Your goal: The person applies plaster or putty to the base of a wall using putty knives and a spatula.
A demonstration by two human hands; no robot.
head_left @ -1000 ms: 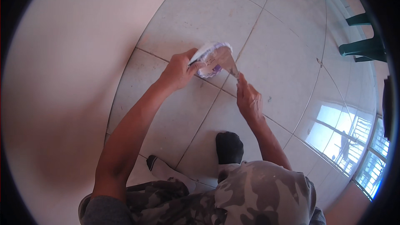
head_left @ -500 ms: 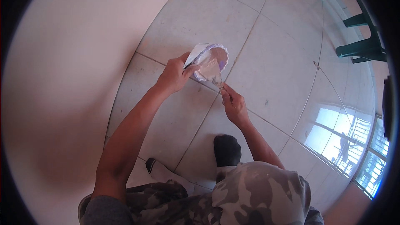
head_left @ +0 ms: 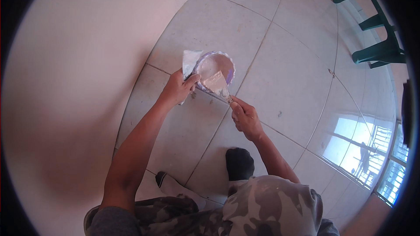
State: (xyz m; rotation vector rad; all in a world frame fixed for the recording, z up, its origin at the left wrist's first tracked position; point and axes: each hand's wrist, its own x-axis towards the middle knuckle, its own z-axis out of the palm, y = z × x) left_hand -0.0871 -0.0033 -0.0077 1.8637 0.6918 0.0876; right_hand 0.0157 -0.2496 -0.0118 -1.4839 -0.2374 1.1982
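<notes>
A round tub [head_left: 230, 75] with a crusted, purple-tinged rim is gripped at its left edge by my left hand [head_left: 178, 88], thumb over the rim. Pale pinkish putty [head_left: 209, 66] coats its inside. The same hand also holds a second putty knife [head_left: 191, 60], whose whitish triangular blade sticks up beside the tub; its handle is mostly hidden by my fingers. My right hand [head_left: 247, 117] is closed round the handle of a putty knife [head_left: 215, 82]. That blade lies over the tub's near rim, its face coated with putty.
A pale wall [head_left: 78, 70] rises close on my left. Light tiles [head_left: 302, 74] make up the floor, with my dark-socked foot [head_left: 239, 164] below the right hand. A green plastic chair [head_left: 380, 43] stands at the far right, near a barred window [head_left: 393, 170].
The tub has shifted a little left and nearer, its opening showing rounder. My left hand's putty knife now stands apart from the tub. The right blade has turned its coated face into view.
</notes>
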